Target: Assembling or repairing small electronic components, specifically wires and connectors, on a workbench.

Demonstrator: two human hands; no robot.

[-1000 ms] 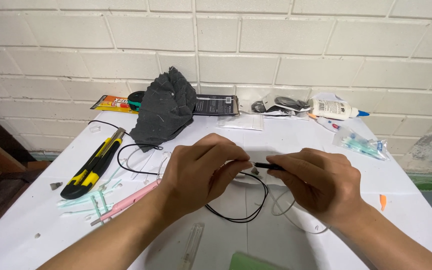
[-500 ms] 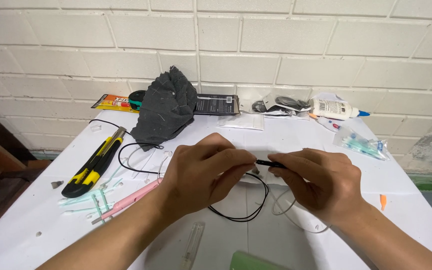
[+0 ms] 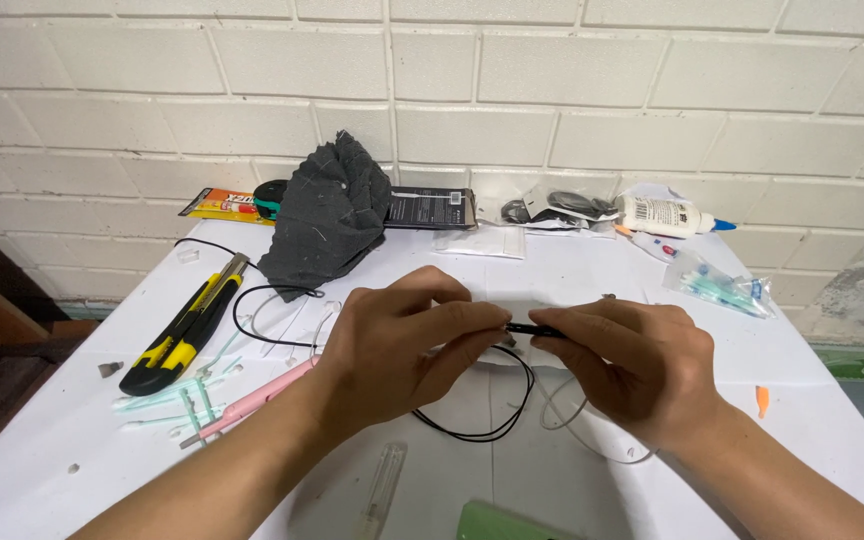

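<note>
Both hands stay pinched together mid-frame, my left hand (image 3: 402, 345) and right hand (image 3: 632, 365) clamped on the black cable (image 3: 512, 400); barely any shift, so I'm holding grip.

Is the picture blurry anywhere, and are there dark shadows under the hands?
Head view: mostly sharp, with soft, even light and no strong glare; only a faint grey shadow lies on the white table under the left hand and right hand; the green thing at the bottom edge looks blurry and cut off.
</note>
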